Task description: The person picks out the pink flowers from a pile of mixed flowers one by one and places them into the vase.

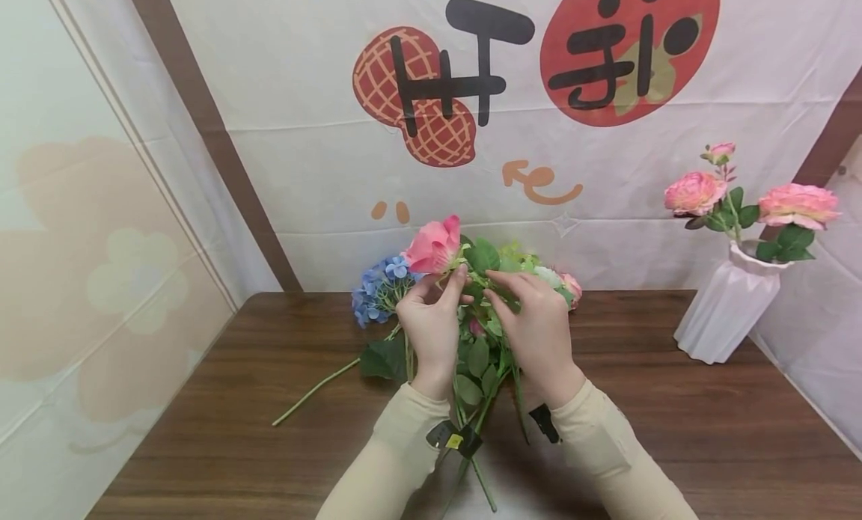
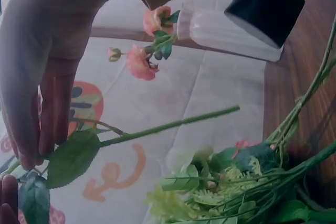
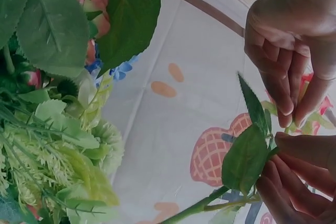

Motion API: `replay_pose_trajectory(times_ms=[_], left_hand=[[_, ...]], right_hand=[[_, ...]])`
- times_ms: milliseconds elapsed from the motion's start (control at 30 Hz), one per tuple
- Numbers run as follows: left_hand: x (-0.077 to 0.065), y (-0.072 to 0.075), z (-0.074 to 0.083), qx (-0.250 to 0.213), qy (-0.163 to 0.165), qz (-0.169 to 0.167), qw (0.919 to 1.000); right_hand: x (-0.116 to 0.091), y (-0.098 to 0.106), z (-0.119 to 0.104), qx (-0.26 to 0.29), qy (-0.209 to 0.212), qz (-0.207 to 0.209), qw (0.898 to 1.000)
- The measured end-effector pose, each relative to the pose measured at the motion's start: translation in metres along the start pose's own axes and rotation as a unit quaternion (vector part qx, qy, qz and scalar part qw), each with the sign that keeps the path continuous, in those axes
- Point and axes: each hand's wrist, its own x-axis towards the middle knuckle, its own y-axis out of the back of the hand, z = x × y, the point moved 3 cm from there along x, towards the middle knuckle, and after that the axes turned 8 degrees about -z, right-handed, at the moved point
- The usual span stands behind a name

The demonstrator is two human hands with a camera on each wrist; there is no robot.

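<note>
Both hands hold an artificial pink rose up over the table. My left hand pinches its green stem just below the bloom, thumb against fingertips. Beside it, my right hand pinches the same rose at its leafy stem, close to the left fingertips. In the left wrist view, the rose's leaf and cut stem extend past the right fingers. The right wrist view shows another leaf by the fingertips. Below and behind the hands lies a bunch of greenery with a blue hydrangea.
A white ribbed vase holding pink flowers stands at the table's right rear. One loose stem points toward the left front on the brown wooden table. A printed white cloth hangs behind.
</note>
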Motion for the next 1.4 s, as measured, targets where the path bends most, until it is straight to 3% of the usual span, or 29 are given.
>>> replay_pose_trajectory(times_ms=[600, 800, 1033, 1200, 1400], left_hand=[[-0.001, -0.006, -0.01, 0.014, 0.017, -0.005, 0.9997], [0.0, -0.004, -0.01, 0.037, 0.026, -0.026, 0.9987], [0.016, 0.023, -0.013, 0.104, 0.017, -0.023, 0.9941], [0.029, 0.053, -0.016, 0.154, 0.01, 0.011, 0.9879], [0.041, 0.087, -0.019, 0.192, 0.021, 0.052, 0.9797]], right_hand=[[0.002, 0.001, 0.007, -0.003, 0.008, 0.004, 1.0], [0.004, 0.007, 0.013, 0.001, 0.001, 0.016, 1.0], [0.021, 0.029, 0.029, 0.008, -0.017, 0.049, 0.999], [0.036, 0.048, 0.039, -0.017, -0.009, 0.064, 0.998], [0.047, 0.067, 0.054, -0.019, -0.03, 0.079, 0.996]])
